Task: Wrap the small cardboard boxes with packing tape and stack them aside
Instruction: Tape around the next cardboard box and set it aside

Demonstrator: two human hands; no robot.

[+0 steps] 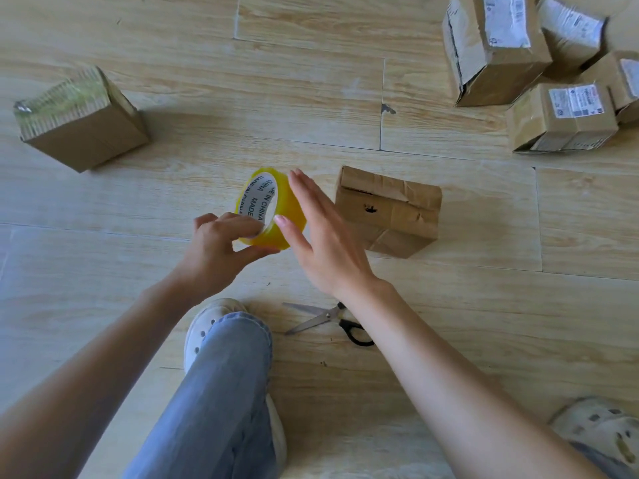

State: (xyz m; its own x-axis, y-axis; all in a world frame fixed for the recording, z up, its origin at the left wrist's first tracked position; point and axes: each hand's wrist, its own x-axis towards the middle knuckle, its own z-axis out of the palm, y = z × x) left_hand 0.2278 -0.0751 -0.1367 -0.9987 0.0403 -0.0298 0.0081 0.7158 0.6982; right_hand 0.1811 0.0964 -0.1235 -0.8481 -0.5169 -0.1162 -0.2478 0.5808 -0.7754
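Fingers of L hand pinch yellow tape roll w/ white printed core; R hand's straight, spread.

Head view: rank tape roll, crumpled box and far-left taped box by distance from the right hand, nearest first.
1. tape roll, beside the right hand fingers
2. crumpled box, just right of the hand
3. taped box, far left

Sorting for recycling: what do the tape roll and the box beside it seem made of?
Tape roll: glossy, translucent yellow plastic film on a white printed core, probably card. Box: matte brown cardboard, creased, with a small hole.
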